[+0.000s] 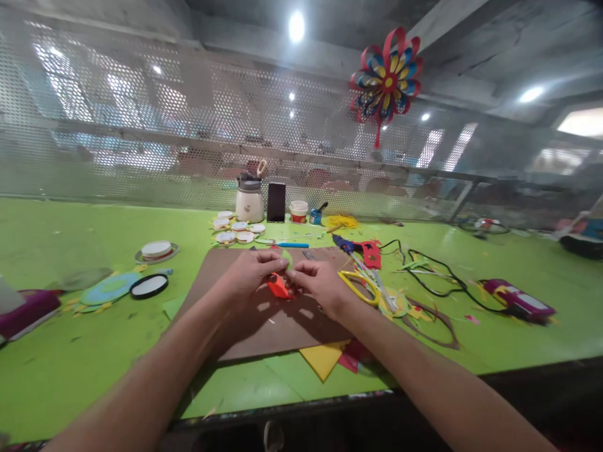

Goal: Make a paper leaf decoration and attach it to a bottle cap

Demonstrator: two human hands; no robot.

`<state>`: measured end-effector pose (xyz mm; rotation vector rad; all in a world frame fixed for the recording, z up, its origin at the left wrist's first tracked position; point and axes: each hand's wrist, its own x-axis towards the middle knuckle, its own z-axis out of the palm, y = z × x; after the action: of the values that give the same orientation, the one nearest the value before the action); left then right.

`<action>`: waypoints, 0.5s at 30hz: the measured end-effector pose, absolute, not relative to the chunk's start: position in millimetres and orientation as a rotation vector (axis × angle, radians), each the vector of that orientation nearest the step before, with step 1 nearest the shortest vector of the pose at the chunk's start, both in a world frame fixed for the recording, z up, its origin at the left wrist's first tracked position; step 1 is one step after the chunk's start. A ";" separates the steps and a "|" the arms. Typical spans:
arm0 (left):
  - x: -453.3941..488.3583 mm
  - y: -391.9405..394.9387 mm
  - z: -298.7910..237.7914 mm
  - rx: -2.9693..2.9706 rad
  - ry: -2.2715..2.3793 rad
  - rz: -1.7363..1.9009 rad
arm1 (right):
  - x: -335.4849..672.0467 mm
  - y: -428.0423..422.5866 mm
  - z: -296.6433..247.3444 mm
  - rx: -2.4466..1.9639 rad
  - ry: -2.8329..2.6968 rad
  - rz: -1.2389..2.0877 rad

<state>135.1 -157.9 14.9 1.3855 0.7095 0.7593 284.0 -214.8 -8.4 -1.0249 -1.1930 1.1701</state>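
Note:
Both hands meet above a brown board (221,326) on the green table. Pinched in the fingers of my left hand (257,271) is a small light-green piece (287,258), perhaps paper. My right hand (320,285) has its thumb and fingertips pressed together at the lower edge of that green piece. Just under the fingertips an orange-red piece (279,287) shows, partly covered; whether a hand touches it I cannot tell. To the right of my right hand lie yellow-handled scissors (365,295).
Yellow paper (323,359) sticks out under the board's front edge. A glue gun (343,243) and a red cut-out (372,254) lie at right, with a black cable (447,269). Behind stand a jug (249,202), a phone (276,202) and small pots. A black ring (149,286) lies left.

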 end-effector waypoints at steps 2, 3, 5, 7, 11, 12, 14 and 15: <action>136.2 -158.9 15.6 1.371 0.686 0.775 | 283.7 -215.0 -8.0 -1.023 -1.203 1.173; 136.7 -159.8 16.0 1.358 0.682 0.784 | 283.5 -215.4 -7.7 -1.029 -1.209 1.170; 137.4 -162.1 17.2 1.329 0.688 0.796 | 282.8 -216.2 -7.1 -1.045 -1.216 1.165; 137.9 -164.0 18.6 1.300 0.696 0.800 | 282.1 -216.9 -7.0 -1.053 -1.210 1.168; 137.8 -162.6 19.7 1.280 0.687 0.845 | 280.4 -216.6 -8.7 -1.042 -1.178 1.183; 137.4 -161.4 19.6 1.272 0.691 0.882 | 280.1 -216.3 -9.3 -1.043 -1.170 1.188; 136.4 -159.6 19.1 1.246 0.706 0.935 | 279.9 -215.4 -10.4 -1.035 -1.146 1.201; 136.0 -159.4 18.7 1.230 0.705 0.929 | 280.1 -214.9 -10.9 -1.027 -1.134 1.207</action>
<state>136.0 -159.4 18.7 1.2297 0.7052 0.9293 280.1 -214.9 -10.9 -1.0268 -1.1339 1.2074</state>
